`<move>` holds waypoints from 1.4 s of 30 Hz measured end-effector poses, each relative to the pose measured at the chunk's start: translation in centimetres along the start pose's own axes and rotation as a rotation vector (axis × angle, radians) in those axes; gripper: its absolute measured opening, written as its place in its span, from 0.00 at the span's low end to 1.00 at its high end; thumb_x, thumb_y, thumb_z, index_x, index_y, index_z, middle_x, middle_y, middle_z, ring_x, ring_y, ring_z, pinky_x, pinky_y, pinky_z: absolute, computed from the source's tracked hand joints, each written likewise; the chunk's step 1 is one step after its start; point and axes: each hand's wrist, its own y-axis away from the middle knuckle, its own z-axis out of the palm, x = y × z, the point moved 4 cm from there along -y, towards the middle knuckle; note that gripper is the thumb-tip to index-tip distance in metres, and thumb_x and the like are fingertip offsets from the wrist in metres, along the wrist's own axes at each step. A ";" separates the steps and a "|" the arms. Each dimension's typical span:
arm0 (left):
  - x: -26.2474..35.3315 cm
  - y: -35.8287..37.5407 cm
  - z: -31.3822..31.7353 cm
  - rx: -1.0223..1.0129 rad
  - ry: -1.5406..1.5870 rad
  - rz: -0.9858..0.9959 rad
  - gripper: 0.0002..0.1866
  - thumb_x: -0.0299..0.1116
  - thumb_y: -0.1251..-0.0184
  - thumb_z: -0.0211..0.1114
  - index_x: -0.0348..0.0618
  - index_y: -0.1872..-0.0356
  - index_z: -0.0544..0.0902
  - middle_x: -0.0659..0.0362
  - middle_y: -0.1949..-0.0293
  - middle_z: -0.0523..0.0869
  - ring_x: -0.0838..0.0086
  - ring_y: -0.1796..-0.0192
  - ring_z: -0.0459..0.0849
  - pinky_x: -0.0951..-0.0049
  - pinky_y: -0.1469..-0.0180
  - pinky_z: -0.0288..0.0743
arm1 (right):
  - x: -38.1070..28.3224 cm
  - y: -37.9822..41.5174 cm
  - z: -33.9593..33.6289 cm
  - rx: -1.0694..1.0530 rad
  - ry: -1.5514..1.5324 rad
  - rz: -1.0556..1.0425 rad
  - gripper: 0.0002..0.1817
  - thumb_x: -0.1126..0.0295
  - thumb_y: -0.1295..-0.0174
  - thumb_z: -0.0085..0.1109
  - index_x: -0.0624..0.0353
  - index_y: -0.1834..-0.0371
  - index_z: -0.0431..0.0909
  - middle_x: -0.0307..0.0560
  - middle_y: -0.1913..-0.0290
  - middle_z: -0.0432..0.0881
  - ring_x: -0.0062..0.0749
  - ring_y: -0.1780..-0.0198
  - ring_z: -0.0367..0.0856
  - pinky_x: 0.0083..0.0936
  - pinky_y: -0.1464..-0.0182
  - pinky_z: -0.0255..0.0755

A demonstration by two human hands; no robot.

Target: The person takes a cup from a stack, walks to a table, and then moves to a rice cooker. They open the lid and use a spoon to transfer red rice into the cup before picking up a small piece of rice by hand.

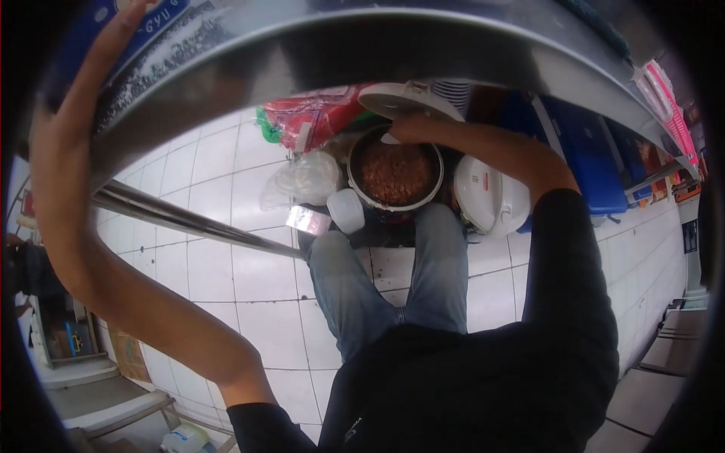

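Note:
My right hand (pixel 411 128) reaches under the steel counter to the back rim of an open rice cooker (pixel 440 177). Its fingers are closed around a small white utensil (pixel 389 139), mostly hidden by the hand and pot. Reddish-brown grainy food (pixel 394 174) fills much of the inner pot. The cooker's white lid (pixel 408 100) is raised behind my hand. At upper left, my left hand (pixel 83 90) lies over the edge of the steel counter (pixel 302 34), a finger stretched out along its top; it holds nothing visible.
A closed white cooker (pixel 487 192) stands right of the pot. To its left are a white plastic tub (pixel 346 210), a silvery packet (pixel 308 220), a clear plastic bag (pixel 306 180) and red bags (pixel 325 113). Blue bins (pixel 585 151) stand farther right. A metal bar (pixel 204 223) crosses low at left.

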 end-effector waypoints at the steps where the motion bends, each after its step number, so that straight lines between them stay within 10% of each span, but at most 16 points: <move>1: -0.5 -0.3 -0.1 -0.015 -0.004 -0.020 0.44 0.60 0.47 0.72 0.34 0.37 0.75 0.46 0.42 0.79 0.63 0.43 0.82 0.68 0.40 0.76 | -0.2 0.0 0.3 0.002 -0.012 0.017 0.10 0.71 0.45 0.59 0.57 0.62 0.86 0.51 0.62 0.87 0.47 0.59 0.86 0.43 0.59 0.80; 8: -2.4 -1.2 -0.6 -0.074 -0.014 -0.097 0.46 0.60 0.49 0.73 0.37 0.35 0.73 0.46 0.40 0.76 0.64 0.42 0.81 0.71 0.40 0.76 | 1.1 -2.0 3.1 -0.222 -0.053 -0.110 0.08 0.70 0.40 0.58 0.57 0.65 0.86 0.48 0.60 0.87 0.41 0.56 0.87 0.46 0.60 0.79; 16: -1.4 -0.6 0.0 0.175 0.038 -0.107 0.38 0.60 0.53 0.76 0.38 0.48 0.84 0.48 0.55 0.85 0.69 0.54 0.87 0.76 0.48 0.79 | 0.7 -3.6 9.5 -0.018 -0.229 -0.377 0.11 0.64 0.36 0.56 0.58 0.60 0.84 0.50 0.66 0.86 0.39 0.63 0.85 0.37 0.62 0.78; 26: -0.9 -0.9 -0.2 0.147 0.001 -0.057 0.43 0.63 0.57 0.76 0.35 0.47 0.83 0.49 0.55 0.86 0.67 0.55 0.88 0.75 0.48 0.80 | 1.0 0.7 3.4 -0.439 -0.716 -0.008 0.15 0.64 0.38 0.46 0.59 0.74 0.79 0.42 0.83 0.76 0.29 0.84 0.73 0.30 0.81 0.68; 42: -0.7 -0.9 -0.2 0.154 -0.035 -0.066 0.51 0.67 0.61 0.75 0.31 0.44 0.79 0.46 0.55 0.86 0.62 0.55 0.88 0.74 0.49 0.82 | 3.1 4.7 3.1 -0.269 -1.147 0.209 0.17 0.59 0.31 0.43 0.63 0.62 0.75 0.43 0.75 0.75 0.24 0.82 0.70 0.26 0.81 0.68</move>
